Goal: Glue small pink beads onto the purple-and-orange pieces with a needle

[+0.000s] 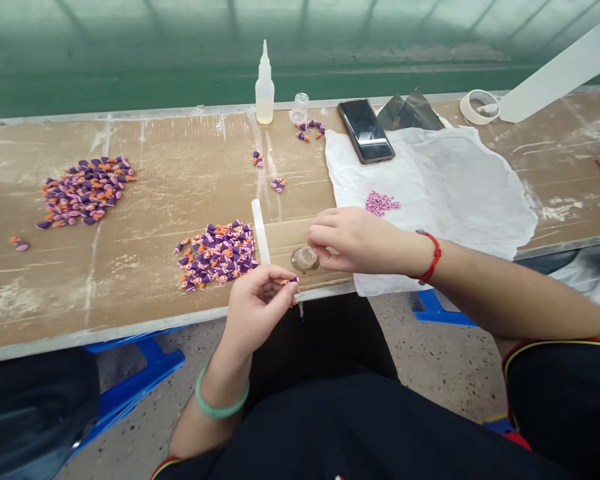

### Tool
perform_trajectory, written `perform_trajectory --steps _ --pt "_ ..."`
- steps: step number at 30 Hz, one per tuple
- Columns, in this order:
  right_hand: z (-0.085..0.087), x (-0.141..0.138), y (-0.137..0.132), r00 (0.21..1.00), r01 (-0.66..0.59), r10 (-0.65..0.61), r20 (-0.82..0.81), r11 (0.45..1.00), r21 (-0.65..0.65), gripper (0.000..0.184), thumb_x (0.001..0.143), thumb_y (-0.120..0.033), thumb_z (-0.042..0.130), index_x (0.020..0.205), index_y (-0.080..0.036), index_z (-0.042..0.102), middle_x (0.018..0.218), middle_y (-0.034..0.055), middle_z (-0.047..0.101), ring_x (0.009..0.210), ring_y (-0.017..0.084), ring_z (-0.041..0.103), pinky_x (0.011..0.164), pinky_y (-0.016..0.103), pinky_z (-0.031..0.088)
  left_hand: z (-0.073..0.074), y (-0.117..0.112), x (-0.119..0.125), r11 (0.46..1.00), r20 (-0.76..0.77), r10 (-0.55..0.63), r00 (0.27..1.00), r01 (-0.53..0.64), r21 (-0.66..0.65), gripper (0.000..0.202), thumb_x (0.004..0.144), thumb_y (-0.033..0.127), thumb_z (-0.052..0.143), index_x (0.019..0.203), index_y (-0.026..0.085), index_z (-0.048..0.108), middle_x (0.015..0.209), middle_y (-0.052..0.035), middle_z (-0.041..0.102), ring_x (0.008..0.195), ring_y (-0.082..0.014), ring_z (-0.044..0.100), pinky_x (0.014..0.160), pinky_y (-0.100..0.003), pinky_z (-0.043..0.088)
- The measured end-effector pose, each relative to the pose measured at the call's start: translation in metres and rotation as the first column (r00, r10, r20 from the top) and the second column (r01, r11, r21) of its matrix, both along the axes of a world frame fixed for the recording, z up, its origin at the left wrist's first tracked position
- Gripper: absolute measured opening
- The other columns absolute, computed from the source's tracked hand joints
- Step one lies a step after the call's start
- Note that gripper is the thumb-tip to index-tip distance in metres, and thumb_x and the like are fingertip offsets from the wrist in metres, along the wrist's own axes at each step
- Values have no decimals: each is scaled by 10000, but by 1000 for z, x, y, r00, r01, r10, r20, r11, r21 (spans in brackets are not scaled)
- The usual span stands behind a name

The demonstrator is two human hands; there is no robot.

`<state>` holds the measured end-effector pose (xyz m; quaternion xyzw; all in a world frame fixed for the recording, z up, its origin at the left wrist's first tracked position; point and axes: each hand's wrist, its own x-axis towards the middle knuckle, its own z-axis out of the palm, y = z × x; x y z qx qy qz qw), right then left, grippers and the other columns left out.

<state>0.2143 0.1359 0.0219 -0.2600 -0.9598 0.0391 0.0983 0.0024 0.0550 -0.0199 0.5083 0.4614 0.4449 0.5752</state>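
Note:
My left hand (257, 300) hovers at the table's front edge, its thumb and fingers pinched on a small purple and orange piece (289, 281). Just left of it lies a heap of the same purple, orange and pink pieces (217, 255). My right hand (353, 239) rests on the table with its fingers curled and pressed together over a small round clear lid of glue (305, 259). What its fingertips hold is too small to make out. A little heap of tiny pink bits (381, 203) lies on the white sheet (460, 193) just behind that hand.
A second pile of pieces (86, 190) lies far left, with a few loose ones mid-table. At the back stand a glue bottle (265, 87), a small clear jar (300, 107), a phone (365, 130) and a tape roll (477, 107). Blue stools show below.

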Motion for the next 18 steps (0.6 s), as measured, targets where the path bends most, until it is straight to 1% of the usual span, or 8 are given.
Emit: perform_trajectory --steps 6,9,11,13,15,16,17,18 --pt "2 -5 3 998 -37 37 51 999 4 181 854 -113 486 703 -203 444 629 7 473 598 163 409 582 278 274 0 0 1 1000 11 5 1000 -5 -11 45 773 189 728 783 161 694 597 11 666 502 -105 643 505 -183 518" --pt "2 -6 4 997 -47 46 63 999 13 181 844 -106 487 700 -206 443 625 9 481 595 166 415 570 287 262 0 0 1 1000 7 14 1000 -14 -5 47 768 192 737 771 161 702 602 6 664 489 -96 610 482 -185 490" --pt "1 -6 4 998 -49 49 37 999 12 189 843 -105 486 691 -207 441 620 8 482 592 163 419 565 288 264 1 0 2 999 6 34 999 -34 -2 58 754 197 756 757 161 711 613 -2 668 501 -94 596 477 -185 478" --pt "3 -5 3 999 -35 34 -37 999 -20 198 847 -110 484 679 -206 441 613 3 482 579 154 418 557 283 279 2 1 3 997 33 74 997 -73 -10 87 729 210 787 740 162 716 627 -8 679 527 -97 606 488 -184 485" --pt "6 -5 -1 986 -4 -18 -169 992 -128 186 840 -116 500 680 -201 458 608 -8 495 560 136 431 541 264 313 4 1 5 992 116 116 987 -110 -54 137 705 240 822 732 164 711 646 -14 701 532 -99 623 482 -178 493" --pt "8 -6 -5 967 12 -68 -247 976 -219 171 837 -121 514 689 -197 477 611 -12 517 554 127 453 536 251 340 6 1 6 989 175 130 976 -116 -91 172 695 261 840 729 165 702 652 -17 714 518 -97 627 462 -171 487" --pt "11 -7 -11 937 26 -139 -320 942 -334 152 838 -126 530 704 -192 501 622 -11 550 558 122 492 536 238 376 8 0 8 985 236 137 962 -108 -133 209 687 286 857 728 164 692 657 -21 727 498 -96 631 434 -162 472" --pt "13 -9 -17 897 31 -228 -380 888 -460 132 841 -130 544 724 -188 526 649 -3 598 582 123 548 549 229 421 11 -1 9 981 295 140 945 -92 -170 245 683 311 871 727 164 680 660 -26 739 479 -97 634 402 -153 450"
